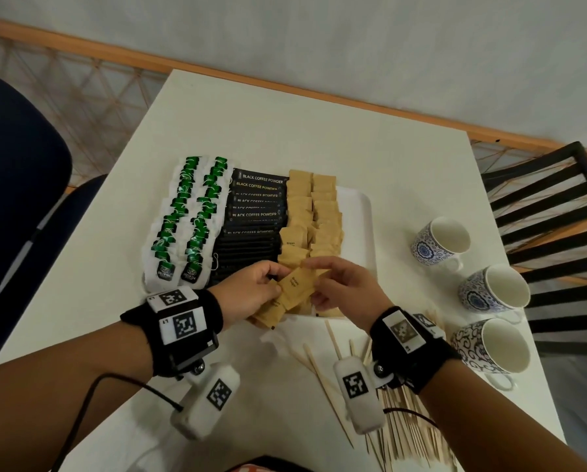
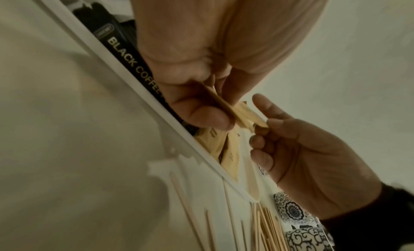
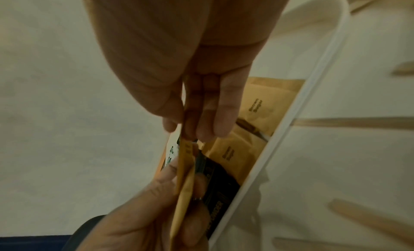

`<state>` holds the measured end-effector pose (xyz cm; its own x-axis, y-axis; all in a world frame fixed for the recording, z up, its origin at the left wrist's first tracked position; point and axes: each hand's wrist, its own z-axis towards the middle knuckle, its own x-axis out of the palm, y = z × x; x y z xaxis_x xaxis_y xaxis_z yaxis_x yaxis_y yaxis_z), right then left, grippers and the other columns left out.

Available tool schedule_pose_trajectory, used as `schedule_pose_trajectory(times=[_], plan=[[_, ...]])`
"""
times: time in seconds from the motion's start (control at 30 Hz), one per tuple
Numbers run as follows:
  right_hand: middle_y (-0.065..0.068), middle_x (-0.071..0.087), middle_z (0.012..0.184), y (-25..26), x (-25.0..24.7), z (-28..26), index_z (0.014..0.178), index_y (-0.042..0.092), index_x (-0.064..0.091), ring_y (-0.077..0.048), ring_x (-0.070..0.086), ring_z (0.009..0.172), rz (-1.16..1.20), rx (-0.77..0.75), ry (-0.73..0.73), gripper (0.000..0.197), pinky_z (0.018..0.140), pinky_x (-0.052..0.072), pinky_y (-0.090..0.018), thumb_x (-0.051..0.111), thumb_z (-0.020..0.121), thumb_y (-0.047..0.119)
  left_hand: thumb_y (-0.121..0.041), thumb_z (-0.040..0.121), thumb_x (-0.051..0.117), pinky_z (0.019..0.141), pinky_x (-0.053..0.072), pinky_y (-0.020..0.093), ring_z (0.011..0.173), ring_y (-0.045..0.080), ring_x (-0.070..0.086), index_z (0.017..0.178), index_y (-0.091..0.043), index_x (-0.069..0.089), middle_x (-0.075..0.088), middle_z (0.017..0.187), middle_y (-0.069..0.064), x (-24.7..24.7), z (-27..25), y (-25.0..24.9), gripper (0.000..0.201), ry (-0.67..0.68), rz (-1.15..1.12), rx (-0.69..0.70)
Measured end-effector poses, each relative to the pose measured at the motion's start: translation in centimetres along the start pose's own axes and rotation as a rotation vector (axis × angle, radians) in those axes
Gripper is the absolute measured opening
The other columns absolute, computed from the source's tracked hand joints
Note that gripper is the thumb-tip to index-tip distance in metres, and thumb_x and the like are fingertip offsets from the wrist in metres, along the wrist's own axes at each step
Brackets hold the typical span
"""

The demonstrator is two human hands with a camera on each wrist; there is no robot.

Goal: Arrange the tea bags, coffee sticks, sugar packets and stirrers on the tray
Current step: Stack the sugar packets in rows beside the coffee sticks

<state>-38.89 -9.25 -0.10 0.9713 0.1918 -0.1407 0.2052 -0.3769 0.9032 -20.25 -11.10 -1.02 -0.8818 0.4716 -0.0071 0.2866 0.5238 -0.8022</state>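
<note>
A white tray (image 1: 365, 212) holds two rows of green-tagged tea bags (image 1: 183, 219), a stack of black coffee sticks (image 1: 254, 216) and two columns of brown sugar packets (image 1: 314, 212). Over the tray's near edge both hands hold a small stack of brown sugar packets (image 1: 297, 287). My left hand (image 1: 251, 291) grips the stack's left end (image 2: 226, 106) between thumb and fingers. My right hand (image 1: 339, 284) pinches its right end (image 3: 186, 148). More loose sugar packets (image 1: 271, 313) lie under the hands. Wooden stirrers (image 1: 404, 430) lie in a pile on the table near my right wrist.
Three patterned cups (image 1: 440, 243) (image 1: 496, 287) (image 1: 493, 345) stand in a row at the table's right edge. A black slatted chair (image 1: 554, 212) is to the right, a dark blue chair (image 1: 16, 199) to the left. The white table (image 1: 285, 131) is bare beyond the tray.
</note>
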Motion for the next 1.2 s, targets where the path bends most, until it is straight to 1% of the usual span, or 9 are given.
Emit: schedule_pose_trajectory(times=[0.1, 0.2, 0.27, 0.37, 0.53, 0.6, 0.7, 0.83, 1.2], plan=[[-0.004, 0.071, 0.086, 0.5, 0.0, -0.2, 0.104, 0.021, 0.068, -0.016, 0.065, 0.075, 0.025, -0.005, 0.095, 0.045, 0.074, 0.055, -0.029, 0.045, 0.086, -0.013, -0.008, 0.100, 0.040, 0.040, 0.042, 0.018, 0.052, 0.005, 0.059, 0.114, -0.021, 0.057, 0.065, 0.086, 0.004, 0.0, 0.0, 0.0, 0.026, -0.008, 0.026, -0.017], [-0.005, 0.070, 0.092, 0.5, -0.1, 0.0, 0.110, 0.020, 0.065, -0.017, 0.065, 0.077, 0.066, -0.027, 0.074, 0.032, 0.075, 0.055, -0.032, 0.058, 0.088, -0.002, -0.007, 0.100, 0.042, 0.041, 0.043, 0.015, 0.050, -0.001, 0.060, 0.112, -0.017, 0.058, 0.065, 0.084, 0.002, -0.1, 0.1, -0.1, 0.023, -0.031, 0.002, 0.018], [-0.007, 0.070, 0.092, 0.4, -0.1, 0.0, 0.110, 0.019, 0.064, -0.018, 0.063, 0.074, 0.089, -0.007, 0.046, 0.026, 0.072, 0.056, -0.030, 0.065, 0.087, 0.008, -0.006, 0.098, 0.046, 0.043, 0.045, 0.015, 0.052, 0.000, 0.062, 0.110, -0.016, 0.057, 0.065, 0.084, 0.002, 0.0, 0.2, -0.1, 0.019, -0.028, -0.005, 0.039], [-0.012, 0.066, 0.081, -0.1, -0.6, 0.3, 0.114, 0.016, 0.063, -0.018, 0.061, 0.066, 0.056, -0.011, -0.013, 0.036, 0.061, 0.054, -0.024, 0.069, 0.082, 0.002, -0.004, 0.094, 0.054, 0.048, 0.049, 0.018, 0.058, 0.003, 0.065, 0.106, -0.017, 0.059, 0.067, 0.087, 0.004, -0.1, 0.1, -0.1, 0.018, -0.003, -0.009, 0.050], [0.010, 0.071, 0.077, -0.3, -3.5, 0.7, 0.100, 0.028, 0.070, -0.001, 0.063, 0.068, -0.231, -0.087, -0.178, 0.023, 0.070, 0.047, -0.019, 0.069, 0.084, 0.012, 0.005, 0.088, 0.058, 0.081, 0.053, 0.041, 0.087, 0.024, 0.064, 0.104, -0.024, 0.061, 0.068, 0.104, 0.014, -0.5, 0.2, -0.2, 0.033, -0.020, 0.047, 0.093], [0.013, 0.072, 0.084, -0.3, -4.9, 0.6, 0.095, 0.028, 0.073, 0.003, 0.065, 0.079, -0.406, -0.078, -0.183, 0.017, 0.081, 0.049, -0.017, 0.068, 0.085, 0.015, 0.008, 0.089, 0.054, 0.077, 0.055, 0.035, 0.090, 0.024, 0.066, 0.112, -0.020, 0.062, 0.068, 0.107, 0.013, -1.0, 0.2, -0.3, 0.037, -0.042, 0.016, 0.094], [0.008, 0.073, 0.088, -1.0, -5.6, 0.4, 0.093, 0.031, 0.073, -0.008, 0.066, 0.087, -0.563, -0.030, -0.137, 0.016, 0.088, 0.051, -0.025, 0.068, 0.084, 0.018, 0.009, 0.090, 0.052, 0.067, 0.058, 0.024, 0.089, 0.020, 0.068, 0.113, -0.017, 0.063, 0.069, 0.105, 0.013, -1.8, 0.4, -0.6, 0.037, -0.102, -0.057, 0.097], [0.006, 0.073, 0.088, -2.1, -4.7, 0.3, 0.086, 0.032, 0.072, -0.011, 0.066, 0.088, -0.565, 0.008, -0.130, 0.014, 0.092, 0.051, -0.033, 0.068, 0.083, 0.018, 0.008, 0.089, 0.056, 0.068, 0.059, 0.026, 0.085, 0.018, 0.069, 0.115, -0.012, 0.062, 0.069, 0.099, 0.012, -2.2, 0.5, -0.6, 0.034, -0.168, -0.153, 0.106], [0.017, 0.060, 0.081, -1.8, -3.9, 1.2, 0.091, 0.027, 0.072, -0.003, 0.054, 0.072, -0.771, -0.093, -0.163, 0.009, 0.073, 0.042, -0.022, 0.066, 0.085, 0.025, 0.006, 0.087, 0.060, 0.062, 0.058, 0.024, 0.078, 0.015, 0.068, 0.095, -0.015, 0.065, 0.067, 0.091, 0.008, -2.2, 0.6, -0.9, 0.023, -0.232, -0.195, 0.151]])
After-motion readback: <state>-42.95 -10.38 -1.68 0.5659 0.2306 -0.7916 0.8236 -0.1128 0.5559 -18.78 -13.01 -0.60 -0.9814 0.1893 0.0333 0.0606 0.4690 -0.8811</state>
